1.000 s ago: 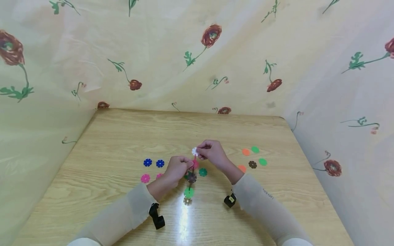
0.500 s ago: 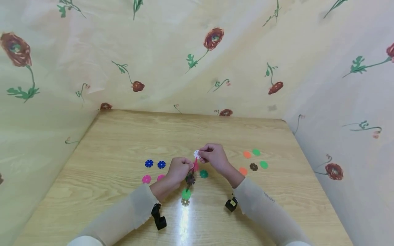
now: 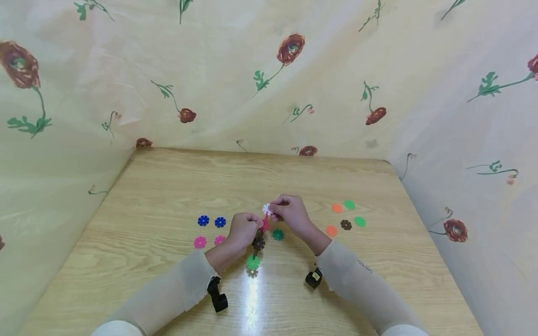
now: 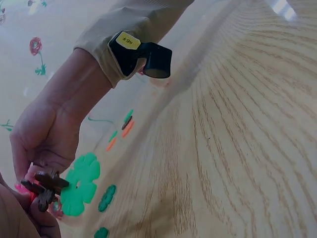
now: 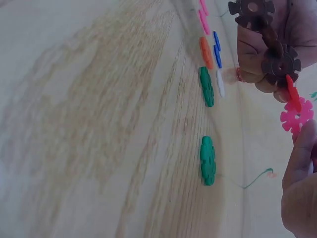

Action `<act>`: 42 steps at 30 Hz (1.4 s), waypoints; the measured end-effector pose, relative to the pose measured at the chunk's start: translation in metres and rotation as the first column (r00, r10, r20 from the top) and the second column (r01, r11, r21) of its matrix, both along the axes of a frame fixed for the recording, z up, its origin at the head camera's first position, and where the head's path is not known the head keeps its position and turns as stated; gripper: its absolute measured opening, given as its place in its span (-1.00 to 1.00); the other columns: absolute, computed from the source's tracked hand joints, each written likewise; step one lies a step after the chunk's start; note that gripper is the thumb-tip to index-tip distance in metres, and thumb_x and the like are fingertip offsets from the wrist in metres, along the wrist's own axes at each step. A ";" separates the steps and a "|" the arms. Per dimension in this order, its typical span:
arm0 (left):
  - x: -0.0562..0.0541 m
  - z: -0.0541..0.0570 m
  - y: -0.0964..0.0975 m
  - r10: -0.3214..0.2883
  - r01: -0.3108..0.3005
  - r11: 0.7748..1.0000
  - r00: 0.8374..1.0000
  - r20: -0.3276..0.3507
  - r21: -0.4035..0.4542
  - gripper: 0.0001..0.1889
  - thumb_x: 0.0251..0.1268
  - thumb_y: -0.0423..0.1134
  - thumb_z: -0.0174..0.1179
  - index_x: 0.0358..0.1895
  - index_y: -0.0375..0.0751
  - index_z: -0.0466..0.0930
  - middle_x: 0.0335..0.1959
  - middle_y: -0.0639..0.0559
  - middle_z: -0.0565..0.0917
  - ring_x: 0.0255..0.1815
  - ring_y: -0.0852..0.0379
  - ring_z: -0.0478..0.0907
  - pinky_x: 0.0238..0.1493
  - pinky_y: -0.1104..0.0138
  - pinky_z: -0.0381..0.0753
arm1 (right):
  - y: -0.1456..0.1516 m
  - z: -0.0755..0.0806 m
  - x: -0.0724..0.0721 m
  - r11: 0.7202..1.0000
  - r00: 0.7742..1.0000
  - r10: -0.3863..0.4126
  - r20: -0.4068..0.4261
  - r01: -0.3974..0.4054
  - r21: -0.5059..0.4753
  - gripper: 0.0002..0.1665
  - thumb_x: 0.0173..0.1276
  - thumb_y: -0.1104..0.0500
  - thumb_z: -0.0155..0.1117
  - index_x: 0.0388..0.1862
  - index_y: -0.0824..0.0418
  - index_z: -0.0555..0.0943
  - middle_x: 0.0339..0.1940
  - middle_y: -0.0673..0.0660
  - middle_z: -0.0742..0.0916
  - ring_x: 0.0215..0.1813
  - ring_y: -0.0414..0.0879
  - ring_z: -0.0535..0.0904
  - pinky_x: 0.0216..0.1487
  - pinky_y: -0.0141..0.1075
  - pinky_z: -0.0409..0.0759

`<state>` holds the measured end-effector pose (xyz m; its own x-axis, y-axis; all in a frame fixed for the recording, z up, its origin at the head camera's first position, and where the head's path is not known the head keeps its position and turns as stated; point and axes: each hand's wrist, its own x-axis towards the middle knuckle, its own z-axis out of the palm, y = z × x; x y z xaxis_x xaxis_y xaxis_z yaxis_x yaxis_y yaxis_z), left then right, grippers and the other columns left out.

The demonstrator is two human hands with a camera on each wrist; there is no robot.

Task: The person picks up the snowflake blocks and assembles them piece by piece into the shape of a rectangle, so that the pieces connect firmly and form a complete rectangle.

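My left hand [image 3: 244, 229] pinches a chain of interlocked notched plastic discs near its upper part, by a pink disc [image 3: 266, 225]. My right hand [image 3: 291, 214] pinches a white notched disc [image 3: 266, 208] at the chain's top end. Below the left hand hang dark brown discs [image 3: 259, 243], a bright green disc [image 3: 253, 262] and a tan-looking disc [image 3: 252, 272]. In the right wrist view a red disc [image 5: 293, 93] sits edge-on between a brown disc [image 5: 281, 66] and the pink one. Fingers partly hide the upper joints.
Loose discs lie on the wooden table [image 3: 168, 186]: blue [image 3: 203, 220] and pink [image 3: 200, 242] at left, dark green [image 3: 278, 234] just right of the chain. Orange [image 3: 337, 208], green [image 3: 359, 221] and brown [image 3: 346, 225] discs lie at right. Flowered cloth [image 3: 235, 84] surrounds the table.
Both hands keep their grips and stay close together. The chain's lower end has shifted slightly left. The head view has moved a little; the loose discs look unmoved.
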<state>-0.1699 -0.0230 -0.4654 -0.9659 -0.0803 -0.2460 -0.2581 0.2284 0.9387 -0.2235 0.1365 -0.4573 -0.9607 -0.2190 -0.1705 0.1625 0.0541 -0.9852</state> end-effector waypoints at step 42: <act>-0.050 0.007 -0.014 -0.178 0.137 0.963 0.970 0.164 0.234 -0.83 0.42 -0.29 0.20 -0.34 -0.29 0.66 -0.44 -0.05 0.67 -0.56 0.19 0.44 -0.55 0.42 0.40 | 0.007 -0.007 -0.017 0.984 0.979 0.170 0.110 -0.174 0.030 -0.73 0.53 0.30 0.13 0.05 0.50 0.56 -0.43 0.11 0.67 -0.46 -0.15 0.56 -0.41 -0.38 0.61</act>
